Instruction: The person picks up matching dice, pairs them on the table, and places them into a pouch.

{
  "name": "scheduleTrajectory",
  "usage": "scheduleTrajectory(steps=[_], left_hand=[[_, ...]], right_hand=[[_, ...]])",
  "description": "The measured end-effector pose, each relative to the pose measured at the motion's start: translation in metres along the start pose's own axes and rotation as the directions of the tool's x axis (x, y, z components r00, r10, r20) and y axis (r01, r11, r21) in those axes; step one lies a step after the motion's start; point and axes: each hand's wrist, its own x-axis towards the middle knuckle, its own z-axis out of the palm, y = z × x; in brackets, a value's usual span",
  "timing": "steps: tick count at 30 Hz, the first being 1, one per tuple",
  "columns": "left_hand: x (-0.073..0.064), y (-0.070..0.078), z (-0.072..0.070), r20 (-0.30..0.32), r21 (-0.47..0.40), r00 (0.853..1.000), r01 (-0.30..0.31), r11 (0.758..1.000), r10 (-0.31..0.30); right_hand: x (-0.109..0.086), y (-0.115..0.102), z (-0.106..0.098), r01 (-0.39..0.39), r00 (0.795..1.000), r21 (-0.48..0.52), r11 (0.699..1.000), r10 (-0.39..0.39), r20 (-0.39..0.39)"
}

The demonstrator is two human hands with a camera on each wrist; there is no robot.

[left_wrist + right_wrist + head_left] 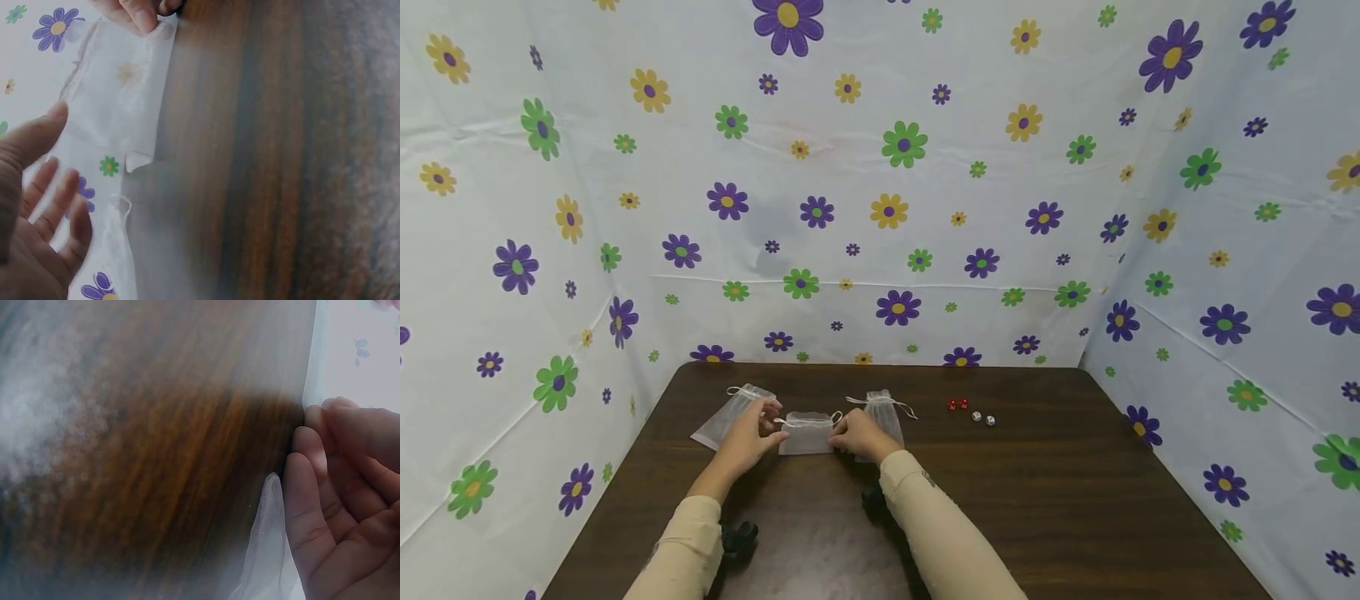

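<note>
A small white sheer drawstring pouch is held up on its edge between my two hands. My right hand pinches it near its right side, thumb against fingertips. On the other side, my left hand has its fingers spread apart; in the left wrist view its thumb is right at the pouch's drawstring edge. A second sheer pouch lies flat behind the left hand. Beyond the right hand lies a third pouch, its white cords stretched out sideways.
Two red dice and two white dice sit to the right of the pouches on the dark wooden table. A flower-printed white cloth walls in the back and both sides.
</note>
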Motion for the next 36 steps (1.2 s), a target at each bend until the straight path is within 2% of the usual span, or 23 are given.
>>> scheduleTrajectory(steps=[3,7,14,22,25,30,36], left_hand=[[0.002,0.003,0.000,0.000,0.002,0.992,-0.127,0.992,0.127],[0.005,0.006,0.001,0.036,0.056,0.980,-0.198,0.978,0.197],[0.006,0.010,0.004,0.108,0.137,0.983,-0.163,0.977,0.149],[0.005,0.012,0.003,0.148,0.203,0.985,-0.114,0.972,0.084],[0.005,0.011,0.003,0.154,0.190,0.985,-0.100,0.977,0.070],[0.004,0.006,0.004,0.146,0.151,0.985,-0.111,0.982,0.089],[0.004,0.002,0.003,0.134,0.114,0.989,-0.085,0.990,0.070]], right_hand=[[0.000,0.001,0.000,-0.001,1.000,0.003,1.000,0.001,0.001],[-0.001,0.001,0.001,-0.001,1.000,0.001,1.000,0.001,0.000],[-0.003,-0.001,0.002,-0.024,1.000,0.007,1.000,0.024,-0.006],[-0.006,-0.001,0.002,-0.026,0.999,0.001,1.000,0.026,-0.018],[-0.006,-0.001,0.002,-0.031,0.999,-0.014,0.999,0.030,-0.027],[-0.006,-0.001,0.002,-0.038,0.999,-0.008,0.999,0.038,-0.031],[-0.006,-0.001,0.002,-0.034,0.999,0.000,0.999,0.034,-0.032]])
